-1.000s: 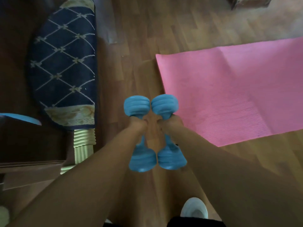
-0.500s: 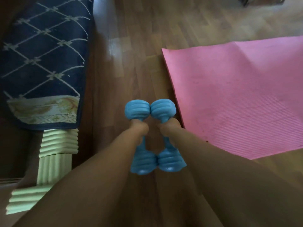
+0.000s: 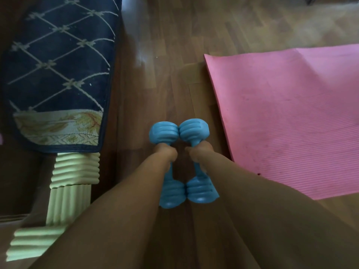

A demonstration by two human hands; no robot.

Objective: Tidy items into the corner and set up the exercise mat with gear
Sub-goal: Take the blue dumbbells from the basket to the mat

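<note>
Close in, the left hand (image 3: 165, 153) and right hand (image 3: 200, 152) each wrap the slim middle bar of a blue weight. The left dumbbell (image 3: 172, 193) and right dumbbell (image 3: 201, 190) are held side by side, heads meeting, over the wooden floor (image 3: 174, 78). They look rigid, smooth and modestly heavy, so the narrow bar seems the sensible hold. Just to their right the pink mat (image 3: 291, 123) lies flat, soft and ribbed. Off left, a pale green ribbed leg (image 3: 75, 167) stands below a navy patterned rug (image 3: 58, 74). No container shows.

Dim indoor light, glare streak on the wooden floor (image 3: 141, 53), soft blur throughout, wide-angle bending at edges
</note>
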